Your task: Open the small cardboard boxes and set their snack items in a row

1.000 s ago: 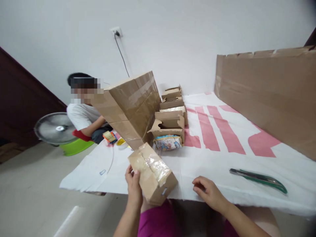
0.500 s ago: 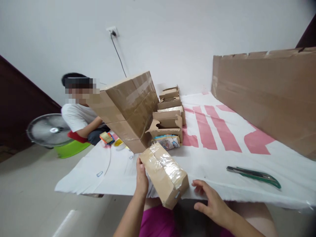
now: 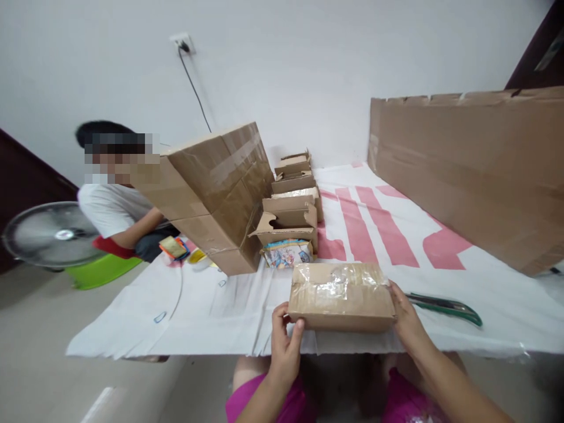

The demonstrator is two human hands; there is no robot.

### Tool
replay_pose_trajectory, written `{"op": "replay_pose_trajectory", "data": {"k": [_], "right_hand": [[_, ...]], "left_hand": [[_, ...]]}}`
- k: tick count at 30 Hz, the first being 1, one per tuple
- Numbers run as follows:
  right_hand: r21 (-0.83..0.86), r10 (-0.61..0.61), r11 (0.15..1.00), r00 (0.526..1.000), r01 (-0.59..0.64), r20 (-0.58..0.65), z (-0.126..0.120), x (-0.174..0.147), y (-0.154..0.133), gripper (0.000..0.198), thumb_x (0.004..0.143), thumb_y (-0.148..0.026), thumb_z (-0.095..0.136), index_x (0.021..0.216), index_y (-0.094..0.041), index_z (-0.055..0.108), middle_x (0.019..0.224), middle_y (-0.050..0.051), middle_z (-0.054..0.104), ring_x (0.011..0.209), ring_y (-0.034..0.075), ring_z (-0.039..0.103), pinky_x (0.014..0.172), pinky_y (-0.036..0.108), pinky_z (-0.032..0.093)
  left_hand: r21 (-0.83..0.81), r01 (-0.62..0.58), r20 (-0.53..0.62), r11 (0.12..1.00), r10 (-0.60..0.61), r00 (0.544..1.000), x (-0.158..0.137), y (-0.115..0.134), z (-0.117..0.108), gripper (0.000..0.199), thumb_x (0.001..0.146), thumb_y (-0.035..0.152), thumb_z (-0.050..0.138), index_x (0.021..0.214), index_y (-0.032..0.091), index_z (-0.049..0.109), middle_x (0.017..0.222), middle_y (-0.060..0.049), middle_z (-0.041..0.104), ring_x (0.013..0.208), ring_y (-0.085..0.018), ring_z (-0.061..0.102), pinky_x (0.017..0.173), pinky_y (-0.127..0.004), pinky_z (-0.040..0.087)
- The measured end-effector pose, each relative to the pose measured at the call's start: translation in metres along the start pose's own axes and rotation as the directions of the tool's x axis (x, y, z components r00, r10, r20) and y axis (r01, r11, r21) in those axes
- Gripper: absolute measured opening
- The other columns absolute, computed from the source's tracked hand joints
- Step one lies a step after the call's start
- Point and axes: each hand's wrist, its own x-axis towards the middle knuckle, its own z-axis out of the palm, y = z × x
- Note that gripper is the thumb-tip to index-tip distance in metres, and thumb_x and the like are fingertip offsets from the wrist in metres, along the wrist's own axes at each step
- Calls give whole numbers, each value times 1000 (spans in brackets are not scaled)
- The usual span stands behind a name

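Observation:
A small cardboard box (image 3: 341, 296), its top covered with shiny clear tape, lies crosswise at the near edge of the cloth-covered table. My left hand (image 3: 285, 343) grips its left end, thumb at the front lower corner. Against the right end presses my right hand (image 3: 408, 317), its fingers partly hidden behind the box. Just right of that hand lies a green utility knife (image 3: 449, 306), its tip hidden by the hand. Behind the box stands a printed packet (image 3: 287, 254), leaning on an opened carton (image 3: 288, 220).
Stacked taped cartons (image 3: 220, 194) stand left of a row of opened boxes. A large cardboard panel (image 3: 467, 176) rises on the right. At the left a person in a white shirt (image 3: 114, 208) crouches near a fan (image 3: 53, 235). Red-and-white cloth (image 3: 374, 282) covers the table.
The small box has turned from slanting to lying crosswise and shifted right. My right hand, formerly apart from it, now holds its right end. The whole view has shifted slightly.

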Motion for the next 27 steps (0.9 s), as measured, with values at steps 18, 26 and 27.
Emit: {"op": "replay_pose_trajectory", "data": {"k": [18,26,27], "right_hand": [[-67,-133,989,990,129,-56,5,-14,54,68,86,-71,42,126,-19,61,125,15,66,117,31,60,103,49,46],[-85,-155,985,987,152,-32,6,-14,49,62,91,-64,41,127,-19,61,123,13,67,113,28,62,100,44,49],[-85,-156,985,987,153,-31,6,-14,49,62,91,-64,40,127,-19,61,124,13,67,114,28,62,100,43,48]], "left_hand": [[132,-708,724,694,420,547,104,117,10,22,92,25,52,106,24,69,109,-7,72,116,-24,59,103,-44,45],[377,-759,840,530,148,521,106,89,32,50,95,38,47,143,27,44,149,-5,46,143,-27,35,116,-49,30],[387,-757,831,526,157,534,104,85,32,51,95,39,46,145,27,42,151,-6,44,144,-27,33,117,-48,29]]}}
